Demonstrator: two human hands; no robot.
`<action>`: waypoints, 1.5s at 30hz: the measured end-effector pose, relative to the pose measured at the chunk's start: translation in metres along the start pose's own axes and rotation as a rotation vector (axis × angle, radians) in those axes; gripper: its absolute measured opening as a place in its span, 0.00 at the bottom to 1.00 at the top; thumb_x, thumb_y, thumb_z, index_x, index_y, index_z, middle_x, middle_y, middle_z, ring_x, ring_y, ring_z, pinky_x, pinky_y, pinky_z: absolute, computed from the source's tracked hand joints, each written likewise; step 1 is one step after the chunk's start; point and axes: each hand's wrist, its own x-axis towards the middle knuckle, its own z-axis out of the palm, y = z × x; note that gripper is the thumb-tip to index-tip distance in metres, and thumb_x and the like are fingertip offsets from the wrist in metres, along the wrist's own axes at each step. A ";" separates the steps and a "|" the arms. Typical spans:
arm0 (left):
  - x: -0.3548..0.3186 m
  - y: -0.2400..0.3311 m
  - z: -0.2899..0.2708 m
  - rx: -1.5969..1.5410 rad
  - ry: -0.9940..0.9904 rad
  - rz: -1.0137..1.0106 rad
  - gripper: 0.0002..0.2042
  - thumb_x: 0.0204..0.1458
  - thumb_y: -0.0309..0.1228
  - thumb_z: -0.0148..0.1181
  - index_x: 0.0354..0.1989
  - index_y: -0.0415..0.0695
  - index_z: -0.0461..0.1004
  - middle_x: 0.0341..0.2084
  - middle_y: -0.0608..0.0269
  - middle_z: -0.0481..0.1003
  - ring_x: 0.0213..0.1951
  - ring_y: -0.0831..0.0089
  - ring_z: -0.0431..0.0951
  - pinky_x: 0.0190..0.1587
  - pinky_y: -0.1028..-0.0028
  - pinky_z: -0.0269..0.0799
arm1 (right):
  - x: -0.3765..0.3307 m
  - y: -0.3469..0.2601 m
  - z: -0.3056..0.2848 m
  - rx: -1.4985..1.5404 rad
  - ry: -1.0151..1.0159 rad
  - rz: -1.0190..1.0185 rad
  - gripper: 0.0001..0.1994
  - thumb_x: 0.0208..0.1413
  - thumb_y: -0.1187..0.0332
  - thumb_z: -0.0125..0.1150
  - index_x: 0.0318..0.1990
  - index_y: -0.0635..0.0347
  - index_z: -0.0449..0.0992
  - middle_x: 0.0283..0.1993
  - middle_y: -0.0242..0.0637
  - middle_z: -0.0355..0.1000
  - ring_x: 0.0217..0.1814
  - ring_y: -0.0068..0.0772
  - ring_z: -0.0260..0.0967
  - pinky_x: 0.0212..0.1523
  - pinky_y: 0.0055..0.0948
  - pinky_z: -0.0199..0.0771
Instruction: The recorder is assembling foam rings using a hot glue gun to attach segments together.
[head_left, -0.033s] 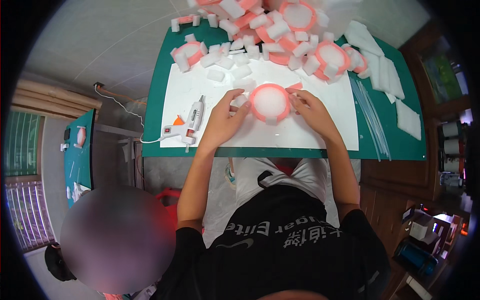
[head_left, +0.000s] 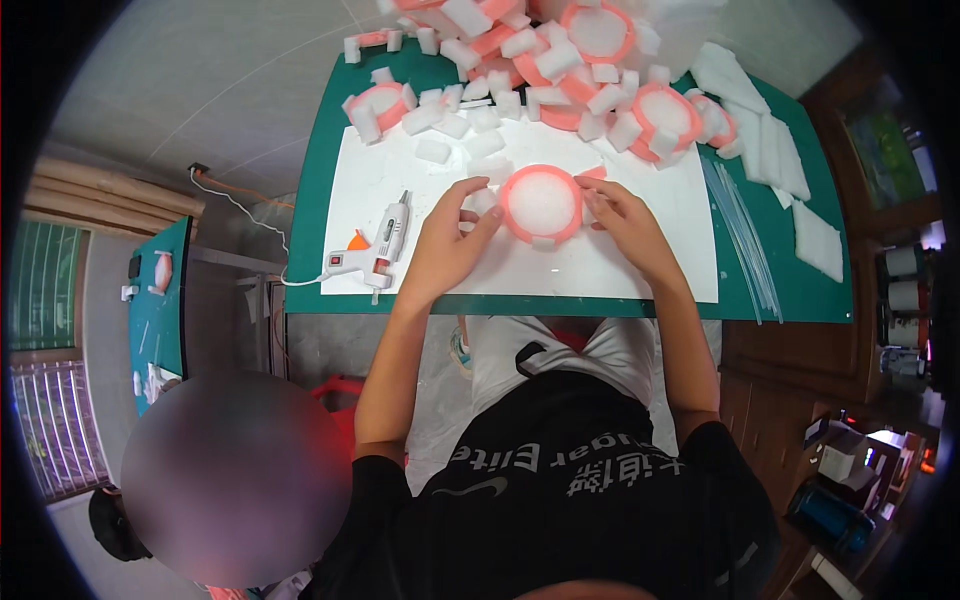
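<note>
A round pink foam ring with a white centre [head_left: 541,203] lies on the white sheet in front of me, between my hands. A small white foam block [head_left: 543,243] sits on its near edge. My left hand [head_left: 455,240] is closed at the ring's left side, thumb and fingers around another white foam block [head_left: 481,203]. My right hand [head_left: 630,228] is closed at the right side, its fingertips against the rim, partly hiding what looks like a further white block. A pink foam scrap [head_left: 595,173] lies just beyond the right fingers.
A white glue gun [head_left: 372,262] with an orange trigger lies left on the white board [head_left: 670,265]. Pink rings and white blocks are heaped [head_left: 555,62] at the back. Clear glue sticks [head_left: 745,245] and white foam sheets [head_left: 775,155] lie right. Another person [head_left: 235,480] is at lower left.
</note>
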 end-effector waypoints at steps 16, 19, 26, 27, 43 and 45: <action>-0.044 0.000 -0.045 0.154 -0.010 0.302 0.27 0.52 0.21 0.56 0.64 0.44 0.65 0.65 0.55 0.62 0.54 0.61 0.74 0.53 0.67 0.70 | -0.020 0.003 -0.011 0.448 -0.050 0.178 0.18 0.58 0.71 0.61 0.56 0.58 0.70 0.46 0.27 0.74 0.44 0.15 0.68 0.43 0.16 0.65; -0.052 -0.019 -0.114 0.598 0.077 0.293 0.30 0.45 0.16 0.52 0.62 0.45 0.67 0.64 0.53 0.64 0.60 0.55 0.69 0.60 0.62 0.65 | -0.024 0.003 -0.013 0.431 0.020 0.118 0.21 0.57 0.73 0.62 0.58 0.63 0.69 0.46 0.30 0.74 0.45 0.16 0.69 0.45 0.17 0.68; -0.055 -0.063 -0.150 0.877 -0.168 0.200 0.33 0.36 0.13 0.54 0.57 0.48 0.70 0.62 0.51 0.63 0.60 0.50 0.67 0.58 0.59 0.65 | -0.029 0.007 -0.007 0.369 0.015 -0.031 0.21 0.55 0.76 0.65 0.57 0.66 0.71 0.47 0.35 0.73 0.49 0.21 0.70 0.51 0.22 0.72; -0.053 -0.064 -0.150 0.922 -0.178 0.144 0.32 0.36 0.14 0.55 0.56 0.49 0.70 0.60 0.50 0.64 0.58 0.50 0.68 0.56 0.59 0.66 | -0.031 0.005 -0.005 0.371 -0.004 -0.044 0.21 0.54 0.76 0.66 0.56 0.66 0.72 0.47 0.36 0.73 0.49 0.21 0.70 0.50 0.23 0.73; -0.087 0.017 -0.079 0.705 0.000 0.890 0.14 0.38 0.23 0.65 0.36 0.32 0.74 0.38 0.47 0.78 0.35 0.54 0.81 0.33 0.66 0.79 | -0.056 -0.040 0.023 -0.117 0.059 -0.421 0.18 0.48 0.74 0.69 0.49 0.61 0.78 0.48 0.39 0.77 0.46 0.31 0.75 0.45 0.27 0.74; -0.086 0.019 -0.078 0.700 -0.021 0.877 0.14 0.38 0.23 0.65 0.35 0.33 0.74 0.36 0.48 0.78 0.36 0.54 0.81 0.33 0.66 0.79 | -0.057 -0.042 0.025 -0.137 0.069 -0.436 0.18 0.48 0.73 0.70 0.49 0.60 0.78 0.48 0.39 0.77 0.46 0.32 0.75 0.45 0.27 0.74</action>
